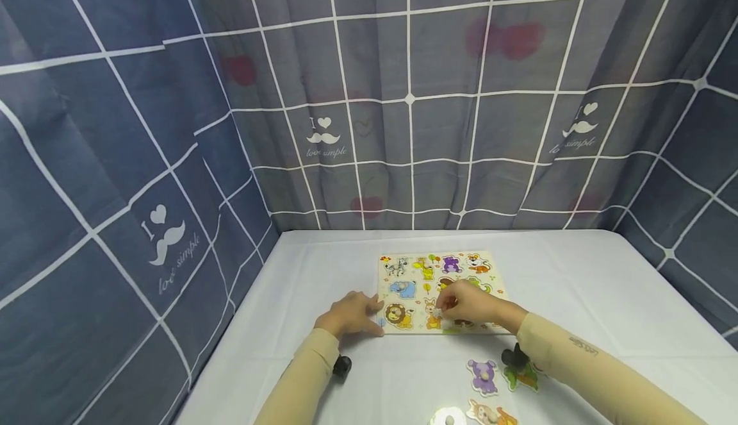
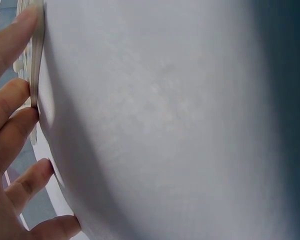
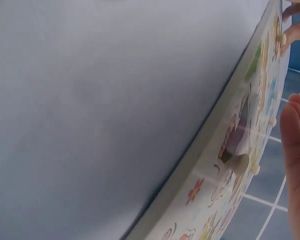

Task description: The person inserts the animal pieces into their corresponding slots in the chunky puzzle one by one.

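A wooden animal puzzle board (image 1: 498, 284) lies on the white table, showing a zebra, giraffe, elephant, lion and others. At its left edge my left hand (image 1: 354, 315) rests with spread fingers, fingertips touching the board's side (image 2: 36, 65). My right hand (image 1: 468, 303) is over the lower middle of the board and pinches at the kangaroo puzzle piece (image 1: 431, 322), with its fingertips right at the knob. The palm hides several animals behind it. In the right wrist view the fingers (image 3: 296, 145) stand close over the board, where several knobs (image 3: 239, 163) stick up.
In front of the board lie a purple animal piece (image 1: 483, 377), a green and orange piece (image 1: 521, 379), an orange and white piece (image 1: 492, 413) and a round white piece (image 1: 447, 416). Dark grid-patterned curtains (image 1: 438, 156) enclose the table (image 1: 323, 252) at the back and sides.
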{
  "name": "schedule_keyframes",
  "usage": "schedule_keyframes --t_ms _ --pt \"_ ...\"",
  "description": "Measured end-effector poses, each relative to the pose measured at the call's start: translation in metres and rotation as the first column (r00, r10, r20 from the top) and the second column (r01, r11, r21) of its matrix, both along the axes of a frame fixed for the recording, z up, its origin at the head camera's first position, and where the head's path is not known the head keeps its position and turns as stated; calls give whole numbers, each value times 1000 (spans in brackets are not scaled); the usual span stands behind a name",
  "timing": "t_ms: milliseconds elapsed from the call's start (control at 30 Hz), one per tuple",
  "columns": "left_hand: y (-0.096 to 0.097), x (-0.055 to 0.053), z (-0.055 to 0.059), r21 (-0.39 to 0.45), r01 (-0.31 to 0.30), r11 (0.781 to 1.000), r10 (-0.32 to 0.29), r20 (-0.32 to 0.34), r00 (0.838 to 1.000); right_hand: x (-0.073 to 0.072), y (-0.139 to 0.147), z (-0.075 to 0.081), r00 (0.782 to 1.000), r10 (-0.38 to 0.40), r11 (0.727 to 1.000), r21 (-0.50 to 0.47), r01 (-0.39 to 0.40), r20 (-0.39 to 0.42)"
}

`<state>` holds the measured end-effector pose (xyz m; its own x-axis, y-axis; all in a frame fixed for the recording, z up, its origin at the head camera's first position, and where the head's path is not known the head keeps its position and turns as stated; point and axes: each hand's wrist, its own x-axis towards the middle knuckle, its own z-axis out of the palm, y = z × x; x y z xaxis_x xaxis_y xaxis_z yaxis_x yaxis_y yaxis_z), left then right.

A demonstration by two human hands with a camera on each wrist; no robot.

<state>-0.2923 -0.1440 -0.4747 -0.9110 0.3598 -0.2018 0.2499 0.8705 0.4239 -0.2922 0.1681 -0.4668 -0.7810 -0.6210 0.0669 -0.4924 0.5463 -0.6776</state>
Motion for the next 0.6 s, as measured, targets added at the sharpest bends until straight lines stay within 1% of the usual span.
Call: schedule_keyframes --t_ms 133,233,333,500,600 --pt "-1 -2 -1 -1 10 1000 -10 -3 1000 5 -1 2 1000 15 1000 28 -15 -2" --pt "-1 -4 0 3 -5 1000 5 -4 1000 8 0 6 1000 10 999 49 -10 -10" --pt "-2 -6 0 4 -16 1000 16 -4 1000 13 3 7 1000 10 999 54 -10 -1" --pt "-2 -6 -1 2 3 1000 -3 -3 1000 26 14 2 1000 8 998 59 -9 28" --pt "-2 -5 -2 7 7 1000 -8 6 1000 35 24 -1 999 17 999 40 -18 41"
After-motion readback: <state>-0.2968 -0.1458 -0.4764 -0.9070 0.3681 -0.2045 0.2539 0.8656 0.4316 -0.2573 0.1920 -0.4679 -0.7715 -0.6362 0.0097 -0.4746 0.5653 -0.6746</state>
